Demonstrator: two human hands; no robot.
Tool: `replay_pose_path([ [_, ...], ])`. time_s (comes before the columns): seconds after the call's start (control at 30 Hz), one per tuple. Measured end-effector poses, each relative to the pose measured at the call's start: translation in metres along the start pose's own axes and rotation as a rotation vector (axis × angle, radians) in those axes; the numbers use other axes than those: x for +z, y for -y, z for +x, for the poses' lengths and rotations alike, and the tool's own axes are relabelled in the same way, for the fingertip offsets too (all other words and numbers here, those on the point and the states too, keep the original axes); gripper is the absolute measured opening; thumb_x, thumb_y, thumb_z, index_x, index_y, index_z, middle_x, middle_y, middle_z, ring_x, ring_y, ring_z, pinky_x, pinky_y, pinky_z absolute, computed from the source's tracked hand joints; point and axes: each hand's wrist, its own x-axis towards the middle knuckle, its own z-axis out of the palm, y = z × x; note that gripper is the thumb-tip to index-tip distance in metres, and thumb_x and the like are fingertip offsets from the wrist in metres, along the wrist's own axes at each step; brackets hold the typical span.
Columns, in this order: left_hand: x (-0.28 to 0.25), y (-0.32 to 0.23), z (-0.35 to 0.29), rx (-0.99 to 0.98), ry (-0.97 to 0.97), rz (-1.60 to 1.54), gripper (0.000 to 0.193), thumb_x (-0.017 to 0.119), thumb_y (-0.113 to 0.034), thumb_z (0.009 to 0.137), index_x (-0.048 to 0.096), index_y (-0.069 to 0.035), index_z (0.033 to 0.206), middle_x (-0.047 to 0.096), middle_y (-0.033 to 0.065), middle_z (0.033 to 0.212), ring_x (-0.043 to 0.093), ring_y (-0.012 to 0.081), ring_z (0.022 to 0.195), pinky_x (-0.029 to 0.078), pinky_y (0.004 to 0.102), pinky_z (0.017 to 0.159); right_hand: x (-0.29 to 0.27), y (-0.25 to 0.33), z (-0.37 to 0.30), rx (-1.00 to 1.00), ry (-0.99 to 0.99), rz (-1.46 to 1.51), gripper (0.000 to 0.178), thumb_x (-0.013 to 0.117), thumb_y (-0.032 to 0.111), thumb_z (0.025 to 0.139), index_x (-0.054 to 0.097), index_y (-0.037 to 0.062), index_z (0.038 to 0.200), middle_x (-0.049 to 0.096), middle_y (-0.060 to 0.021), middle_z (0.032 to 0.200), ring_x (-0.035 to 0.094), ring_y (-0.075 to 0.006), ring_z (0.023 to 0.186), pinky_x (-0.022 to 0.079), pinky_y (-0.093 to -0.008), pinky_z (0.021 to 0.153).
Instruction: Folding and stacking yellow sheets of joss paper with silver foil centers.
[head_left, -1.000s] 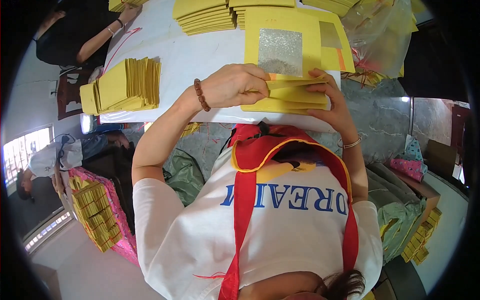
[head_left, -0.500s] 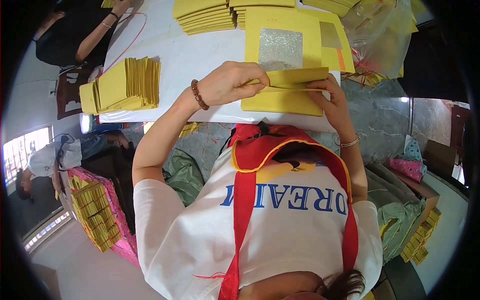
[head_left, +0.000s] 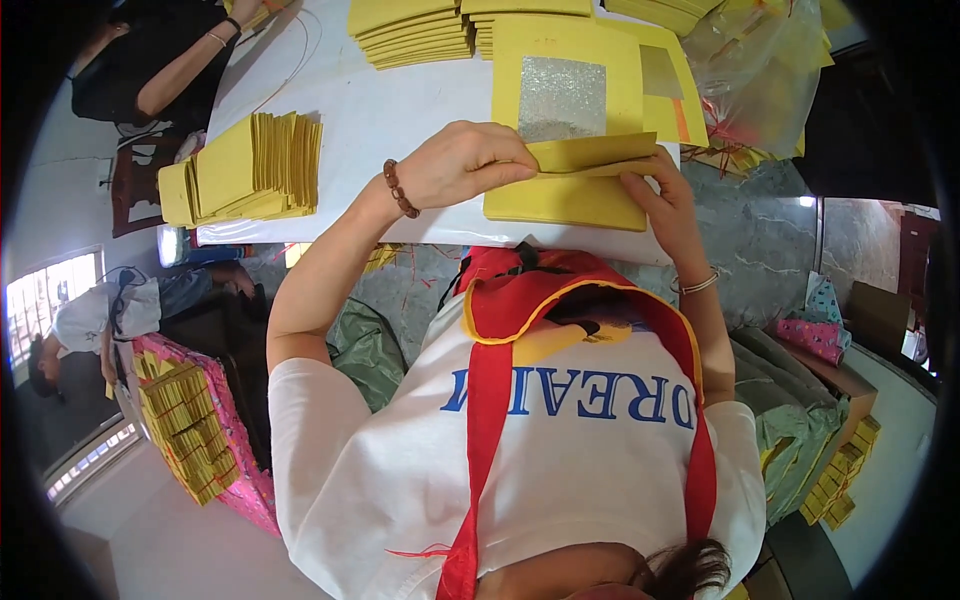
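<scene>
A yellow paper sheet (head_left: 597, 150), bent along its width, is pinched between my two hands at the table's near edge. Its left end is in the closed fingers of my left hand (head_left: 468, 168), which wears a brown beaded bracelet. My right hand (head_left: 664, 192) grips the right end, thumb on the near side and fingers partly hidden behind the paper. Below the bent sheet lies more yellow paper (head_left: 570, 207). Just beyond it, a flat yellow sheet (head_left: 510, 80) shows a silver foil square (head_left: 563, 92).
Folded yellow papers (head_left: 255, 165) stand in a row at the table's left. Stacks of yellow paper (head_left: 410, 35) lie at the far side, with a clear plastic bag (head_left: 755, 75) at far right. A co-worker's arm (head_left: 190, 75) reaches in at far left.
The bent sheet's two layers have come closer together between my hands. My right fingers have curled in slightly. The co-worker's hand at far left has shifted a little and holds yellow paper.
</scene>
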Motion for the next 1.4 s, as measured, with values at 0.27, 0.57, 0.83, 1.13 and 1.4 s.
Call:
replay_pose_path([
  [0.27, -0.002, -0.004, 0.0, -0.001, 0.033, -0.002, 0.018, 0.059, -0.02, 0.086, 0.064, -0.004, 0.091, 0.061, 0.0111, 0.085, 0.06, 0.0269, 0.078, 0.047, 0.0344, 0.067, 0.0, 0.003, 0.0, -0.006, 0.01, 0.006, 0.022, 0.062, 0.011, 0.084, 0.062, 0.0007, 0.103, 0.054, -0.0071, 0.115, 0.049, -0.0193, 0.11, 0.036, -0.029, 0.094],
  [0.57, 0.0, -0.005, 0.001, 0.02, 0.02, 0.076, 0.011, 0.061, -0.013, 0.081, 0.065, -0.005, 0.088, 0.061, 0.0106, 0.084, 0.059, 0.0268, 0.074, 0.047, 0.034, 0.063, 0.002, 0.003, -0.001, -0.033, -0.012, -0.034, 0.023, 0.062, 0.01, 0.082, 0.063, 0.0018, 0.103, 0.052, -0.0092, 0.119, 0.047, -0.0212, 0.115, 0.034, -0.0305, 0.098],
  [0.83, 0.002, -0.006, 0.001, -0.006, -0.02, 0.046, 0.009, 0.058, -0.011, 0.08, 0.06, -0.004, 0.086, 0.06, 0.0095, 0.079, 0.058, 0.0251, 0.066, 0.046, 0.0337, 0.058, -0.012, -0.012, -0.004, -0.105, 0.083, 0.253, 0.039, 0.07, 0.013, 0.072, 0.059, 0.0053, 0.108, 0.049, -0.01, 0.125, 0.042, -0.0225, 0.122, 0.028, -0.0354, 0.103],
  [1.13, 0.008, -0.006, 0.001, 0.024, -0.067, 0.14, 0.01, 0.056, -0.011, 0.079, 0.056, -0.004, 0.086, 0.058, 0.0095, 0.076, 0.057, 0.0264, 0.07, 0.046, 0.034, 0.061, 0.003, -0.004, 0.006, -0.061, -0.103, -0.001, 0.033, 0.071, 0.005, 0.071, 0.057, 0.0049, 0.101, 0.055, -0.0063, 0.116, 0.049, -0.0195, 0.111, 0.035, -0.033, 0.097],
  [1.4, 0.007, -0.008, -0.003, 0.211, -0.199, 0.341, 0.035, 0.064, -0.021, 0.082, 0.061, -0.006, 0.113, 0.063, 0.0111, 0.094, 0.058, 0.0269, 0.085, 0.044, 0.0336, 0.076, 0.005, -0.012, 0.01, -0.123, -0.129, -0.043, 0.021, 0.068, 0.001, 0.076, 0.06, 0.0039, 0.094, 0.061, -0.0057, 0.102, 0.054, -0.0211, 0.107, 0.042, -0.0301, 0.09],
])
